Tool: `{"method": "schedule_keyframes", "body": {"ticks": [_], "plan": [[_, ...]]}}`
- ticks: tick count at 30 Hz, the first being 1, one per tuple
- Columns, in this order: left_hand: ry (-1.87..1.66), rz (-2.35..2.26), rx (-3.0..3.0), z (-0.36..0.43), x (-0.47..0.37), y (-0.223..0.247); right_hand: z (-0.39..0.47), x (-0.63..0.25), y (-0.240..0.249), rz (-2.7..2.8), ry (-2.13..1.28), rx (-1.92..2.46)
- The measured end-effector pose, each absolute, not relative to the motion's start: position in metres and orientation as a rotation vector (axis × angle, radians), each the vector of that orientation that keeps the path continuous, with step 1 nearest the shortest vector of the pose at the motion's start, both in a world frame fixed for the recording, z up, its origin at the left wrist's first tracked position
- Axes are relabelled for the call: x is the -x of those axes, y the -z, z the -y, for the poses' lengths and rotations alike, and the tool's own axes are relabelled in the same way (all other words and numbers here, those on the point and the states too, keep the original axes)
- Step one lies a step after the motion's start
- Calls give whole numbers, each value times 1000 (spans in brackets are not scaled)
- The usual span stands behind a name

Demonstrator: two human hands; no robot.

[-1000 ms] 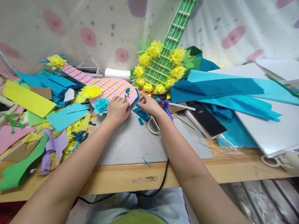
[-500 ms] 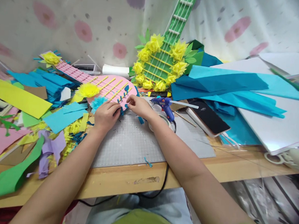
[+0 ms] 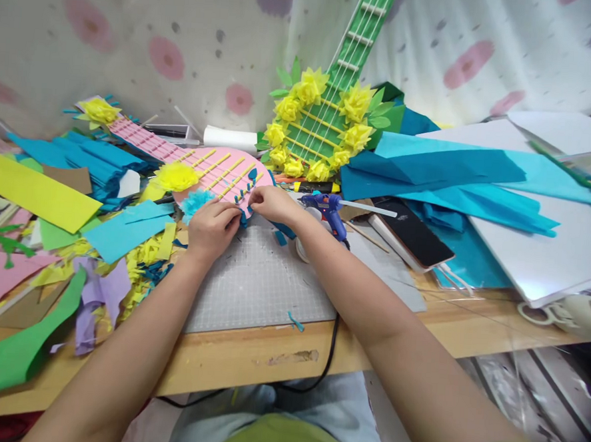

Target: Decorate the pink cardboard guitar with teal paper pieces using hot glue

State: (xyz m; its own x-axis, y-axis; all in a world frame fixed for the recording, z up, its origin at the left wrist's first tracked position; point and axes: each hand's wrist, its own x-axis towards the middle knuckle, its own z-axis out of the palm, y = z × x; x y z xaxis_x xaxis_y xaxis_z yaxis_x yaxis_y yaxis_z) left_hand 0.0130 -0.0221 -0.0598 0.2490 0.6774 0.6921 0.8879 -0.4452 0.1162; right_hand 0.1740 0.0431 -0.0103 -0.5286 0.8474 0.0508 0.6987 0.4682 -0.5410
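Left of the glue gun (image 3: 332, 215), a pink, flower-trimmed guitar (image 3: 213, 168)

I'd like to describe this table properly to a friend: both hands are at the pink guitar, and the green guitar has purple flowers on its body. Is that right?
Not quite: the flowers on the green guitar are yellow, not purple, as the head view shows. The left hand and right hand are indeed at the pink guitar.
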Motion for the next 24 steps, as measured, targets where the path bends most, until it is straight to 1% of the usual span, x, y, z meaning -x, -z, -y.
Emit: {"method": "schedule_keyframes", "body": {"ticks": [11,19,24], "plan": [[964,1486,2241,23,-13,59,-49,-167,5,2489,-707,1345],[963,1432,2226,22,-13,60,-50,-164,-3,2536,-747,1332],[971,1457,2227,22,-13,60,-49,-163,-3,2527,-814,1304]]}}
